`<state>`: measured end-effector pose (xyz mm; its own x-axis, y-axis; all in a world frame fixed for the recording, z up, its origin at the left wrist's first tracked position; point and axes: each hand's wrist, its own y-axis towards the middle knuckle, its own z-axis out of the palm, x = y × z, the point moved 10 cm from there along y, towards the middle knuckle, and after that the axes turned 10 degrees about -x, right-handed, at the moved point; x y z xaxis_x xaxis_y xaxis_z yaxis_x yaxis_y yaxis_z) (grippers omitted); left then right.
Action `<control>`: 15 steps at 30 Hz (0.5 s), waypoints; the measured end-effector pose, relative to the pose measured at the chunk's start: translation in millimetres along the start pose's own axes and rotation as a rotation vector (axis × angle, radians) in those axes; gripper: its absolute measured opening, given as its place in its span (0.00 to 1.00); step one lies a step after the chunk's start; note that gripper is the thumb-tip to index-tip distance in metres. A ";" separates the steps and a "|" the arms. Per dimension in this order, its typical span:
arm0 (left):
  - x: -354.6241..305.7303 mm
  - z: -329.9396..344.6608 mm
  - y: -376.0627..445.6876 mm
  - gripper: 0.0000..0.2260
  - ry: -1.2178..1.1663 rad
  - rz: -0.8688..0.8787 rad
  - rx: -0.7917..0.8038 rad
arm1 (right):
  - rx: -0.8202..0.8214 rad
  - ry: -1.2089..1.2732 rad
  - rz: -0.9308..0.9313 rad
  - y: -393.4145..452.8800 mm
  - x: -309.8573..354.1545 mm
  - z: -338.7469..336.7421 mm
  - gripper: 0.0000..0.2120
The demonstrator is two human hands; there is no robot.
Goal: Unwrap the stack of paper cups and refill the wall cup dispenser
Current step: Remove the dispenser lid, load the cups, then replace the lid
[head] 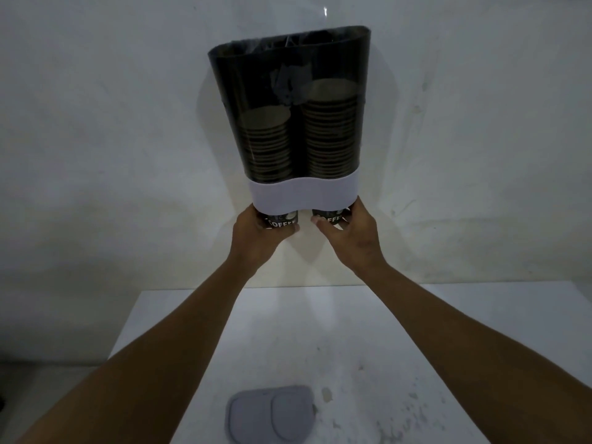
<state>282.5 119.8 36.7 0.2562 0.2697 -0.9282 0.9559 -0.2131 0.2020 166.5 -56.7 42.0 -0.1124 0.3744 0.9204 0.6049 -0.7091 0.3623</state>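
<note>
head view | wall cup dispenser [290, 100] holds two cup stacks, top open, lid [270, 415] set aside on table [368, 315] | left hand [256, 233] grips left bottom cup [282, 220], right hand [354, 233] grips right bottom cup [328, 216], probably to seat them

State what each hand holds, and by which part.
The left hand grips the left cup, the right hand the right cup, each by the base protruding beneath the dispenser.

The person's left hand [256, 233] and right hand [350, 233] are bare, without gloves, rings or a watch, and both forearms are uncovered, with no sleeve visible.
</note>
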 end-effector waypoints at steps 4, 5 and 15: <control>1.4 1.7 -0.4 0.26 -0.011 -0.028 0.012 | 0.043 -0.027 -0.019 2.0 -1.5 1.2 0.30; 1.0 2.6 -0.7 0.26 -0.013 -0.033 0.020 | 0.059 -0.037 -0.031 3.5 -0.7 0.8 0.32; 0.5 1.2 -0.9 0.27 0.011 -0.031 0.061 | 0.103 -0.108 -0.072 7.6 -0.7 0.4 0.35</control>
<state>281.6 119.0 35.7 0.2283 0.2873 -0.9302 0.9531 -0.2608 0.1534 171.5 -62.1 44.0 -0.0766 0.4879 0.8695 0.6769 -0.6149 0.4046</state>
